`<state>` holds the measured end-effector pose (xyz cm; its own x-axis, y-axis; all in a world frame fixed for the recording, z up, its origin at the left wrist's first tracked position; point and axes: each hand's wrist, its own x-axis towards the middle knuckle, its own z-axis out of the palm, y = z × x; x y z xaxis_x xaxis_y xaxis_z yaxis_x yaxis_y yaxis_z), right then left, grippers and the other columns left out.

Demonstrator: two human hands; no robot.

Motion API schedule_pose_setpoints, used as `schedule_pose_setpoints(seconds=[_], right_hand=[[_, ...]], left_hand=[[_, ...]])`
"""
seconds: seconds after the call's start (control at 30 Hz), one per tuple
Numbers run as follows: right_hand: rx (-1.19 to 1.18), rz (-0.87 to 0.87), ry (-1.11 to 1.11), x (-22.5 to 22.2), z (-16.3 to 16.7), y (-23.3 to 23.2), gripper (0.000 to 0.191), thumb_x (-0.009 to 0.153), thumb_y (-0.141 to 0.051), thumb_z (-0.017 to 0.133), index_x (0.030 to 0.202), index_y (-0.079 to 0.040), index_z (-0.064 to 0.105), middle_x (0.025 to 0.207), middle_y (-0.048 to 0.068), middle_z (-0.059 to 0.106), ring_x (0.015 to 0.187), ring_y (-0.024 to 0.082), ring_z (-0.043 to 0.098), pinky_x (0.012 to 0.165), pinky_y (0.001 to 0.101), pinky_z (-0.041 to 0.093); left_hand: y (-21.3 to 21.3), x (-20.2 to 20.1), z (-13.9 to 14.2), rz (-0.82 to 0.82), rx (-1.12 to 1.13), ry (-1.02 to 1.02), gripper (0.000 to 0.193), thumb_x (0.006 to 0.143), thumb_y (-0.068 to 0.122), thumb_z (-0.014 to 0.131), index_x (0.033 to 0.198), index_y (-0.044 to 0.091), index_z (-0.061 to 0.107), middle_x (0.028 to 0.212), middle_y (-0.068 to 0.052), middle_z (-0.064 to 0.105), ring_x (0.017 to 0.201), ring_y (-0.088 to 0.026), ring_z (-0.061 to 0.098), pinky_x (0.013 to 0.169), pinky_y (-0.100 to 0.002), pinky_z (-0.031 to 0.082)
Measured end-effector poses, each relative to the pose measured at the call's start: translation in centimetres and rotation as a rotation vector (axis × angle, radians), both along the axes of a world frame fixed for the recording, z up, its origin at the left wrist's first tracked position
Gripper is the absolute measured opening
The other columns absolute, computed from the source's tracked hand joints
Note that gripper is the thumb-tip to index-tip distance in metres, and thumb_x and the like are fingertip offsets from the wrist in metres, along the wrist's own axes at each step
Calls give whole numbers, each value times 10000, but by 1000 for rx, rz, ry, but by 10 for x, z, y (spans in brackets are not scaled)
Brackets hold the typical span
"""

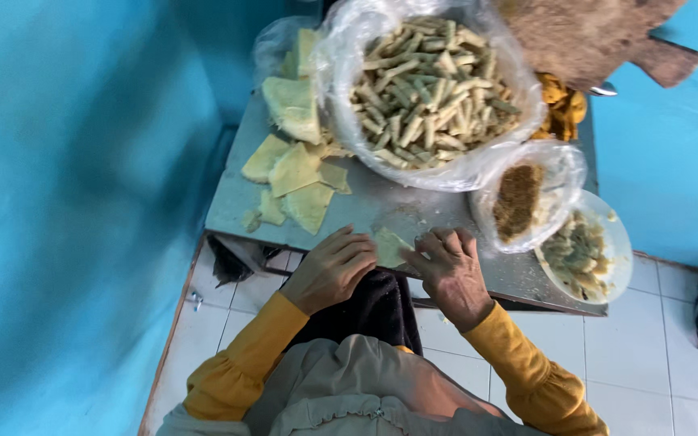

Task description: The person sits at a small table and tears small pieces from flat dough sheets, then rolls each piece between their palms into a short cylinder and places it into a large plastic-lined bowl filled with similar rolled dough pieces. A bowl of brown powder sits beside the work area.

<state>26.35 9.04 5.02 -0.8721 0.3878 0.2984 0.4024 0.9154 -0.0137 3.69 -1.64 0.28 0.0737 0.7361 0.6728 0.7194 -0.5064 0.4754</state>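
At lower centre I've got my left hand [331, 269] and right hand [448, 273] both pinching a pale dough sheet [389, 246] on the metal table [381, 206], fingers curled narrow.

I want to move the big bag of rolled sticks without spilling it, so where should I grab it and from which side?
Grip the clear bag of rolled sticks by its folded-down plastic rim, fingers of both hands on opposite sides, coming from the near table edge. The bag is wide open and heaped, so its thin film would probably sag if it were pinched on one side only. The wooden board crowds its far right.
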Motion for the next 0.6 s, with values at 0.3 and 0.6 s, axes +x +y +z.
schedule_pose_setpoints(seconds=[0.3, 0.6], right_hand=[[-128, -366, 406, 70, 37, 72, 183, 994, 55, 588, 1098, -53, 695, 1045, 166, 747, 921, 313, 737, 768, 408, 600], [-127, -648, -219, 60, -2, 143, 385, 821, -87, 686, 1164, -45, 517, 833, 291, 709, 819, 472, 709, 735, 565, 570]], left_hand=[[2, 15, 15, 205, -105, -105, 109, 916, 122, 665, 953, 49, 593, 1035, -114, 617, 1006, -353, 583, 898, -461, 450], [3, 18, 12, 225, -131, -183, 125, 983, 69, 617, 1103, 45, 590, 933, -105, 653, 883, -312, 599, 858, -439, 451]])
